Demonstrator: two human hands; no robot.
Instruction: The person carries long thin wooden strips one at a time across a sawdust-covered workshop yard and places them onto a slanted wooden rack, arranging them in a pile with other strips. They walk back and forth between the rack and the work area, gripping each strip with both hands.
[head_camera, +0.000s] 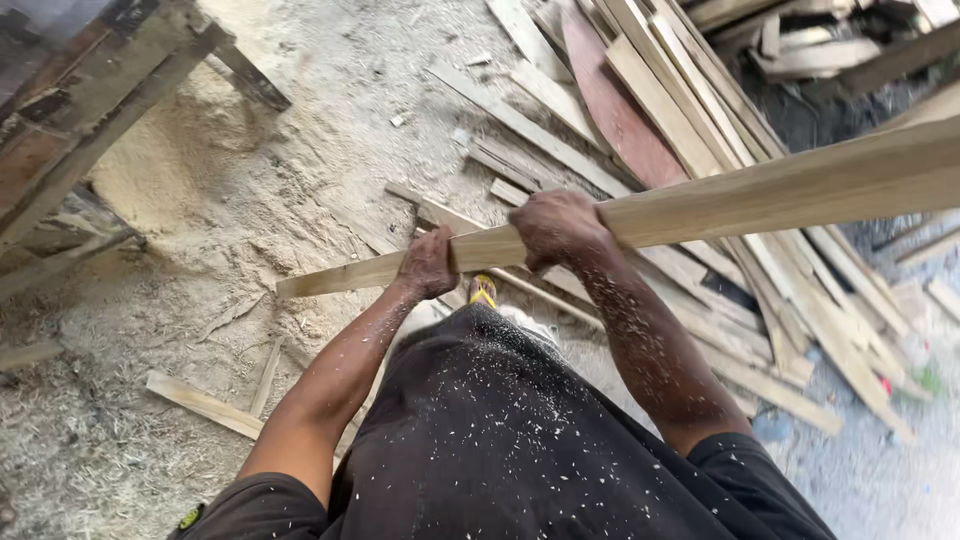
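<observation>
Both hands on one long plank, held off the ground in front of me. It runs from lower left to upper right across the view and leaves the frame at the right edge; the near tip sits at left, over the floor.

Left hand is clamped around the plank near its thin end, knuckles up. Right hand is clamped a little further along, also from above, fingers wrapped over the top edge. Hands are close together but not touching, a short bare stretch of wood between them.

Wood is pale, rough-sawn, wider toward the far end. Both forearms and my dark shirt are speckled with sawdust.

Below the plank: floor covered in sawdust, with a thicker heap at upper left beside a wooden frame. A pile of loose boards lies upper right and carries on under the plank toward lower right, including one reddish-brown board. A few short offcuts lie on the floor at lower left. A yellow sandal tip shows just under the plank between my arms.
</observation>
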